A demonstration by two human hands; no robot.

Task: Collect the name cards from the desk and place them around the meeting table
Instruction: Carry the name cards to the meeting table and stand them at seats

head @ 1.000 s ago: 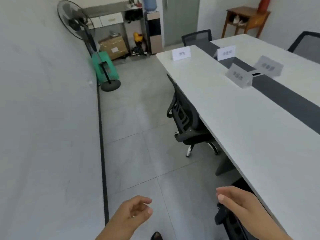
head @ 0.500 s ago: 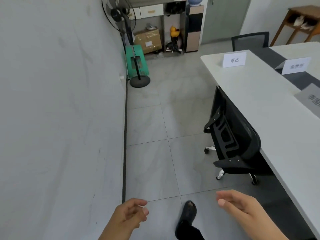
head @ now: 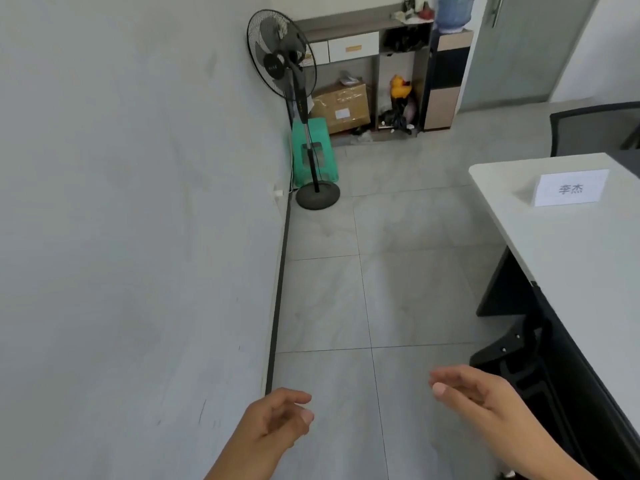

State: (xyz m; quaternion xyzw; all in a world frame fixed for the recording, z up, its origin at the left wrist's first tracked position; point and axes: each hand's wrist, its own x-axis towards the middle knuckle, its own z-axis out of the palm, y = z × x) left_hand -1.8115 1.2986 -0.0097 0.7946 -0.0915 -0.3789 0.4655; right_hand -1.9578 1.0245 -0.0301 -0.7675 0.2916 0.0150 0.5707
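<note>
One white folded name card point(head: 570, 187) stands upright near the far corner of the white meeting table point(head: 561, 258) at the right edge of the view. My left hand point(head: 277, 422) hangs low over the floor with loosely curled fingers and holds nothing. My right hand point(head: 485, 401) is beside it, fingers extended and slightly apart, also empty, next to a black office chair point(head: 519, 362) tucked under the table. Both hands are well short of the card.
A grey wall point(head: 138, 237) runs along the left. A black standing fan point(head: 287, 98) and a green stool point(head: 311, 150) stand by it ahead. A shelf unit with a cardboard box point(head: 343, 105) and a water dispenser point(head: 448, 71) lines the far wall. Another chair point(head: 595, 131) sits at the table's end.
The view has swung left and advanced along the aisle; the table and its other name cards have slid out to the right. Both hands stay low and empty.
</note>
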